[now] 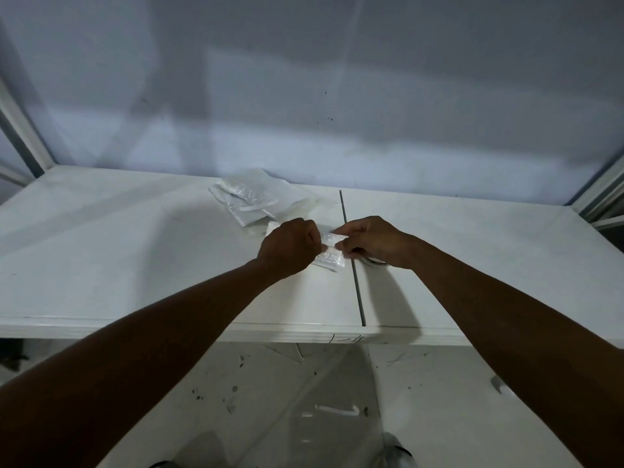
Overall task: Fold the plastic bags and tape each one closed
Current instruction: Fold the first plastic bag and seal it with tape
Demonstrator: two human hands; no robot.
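Clear plastic is being pinched from both ends: the left hand (288,246) and right hand (369,241) are gripping one small folded bag (329,251) on the white table (135,265); pressing it flat should keep the fold tight. Behind, one loose pile of bags (256,201) is waiting, uncountable

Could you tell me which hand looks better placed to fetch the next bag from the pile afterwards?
Probably the left hand. The pile of bags lies just beyond it, on its side of the table seam, while the right hand sits across the seam, pinching the folded bag.
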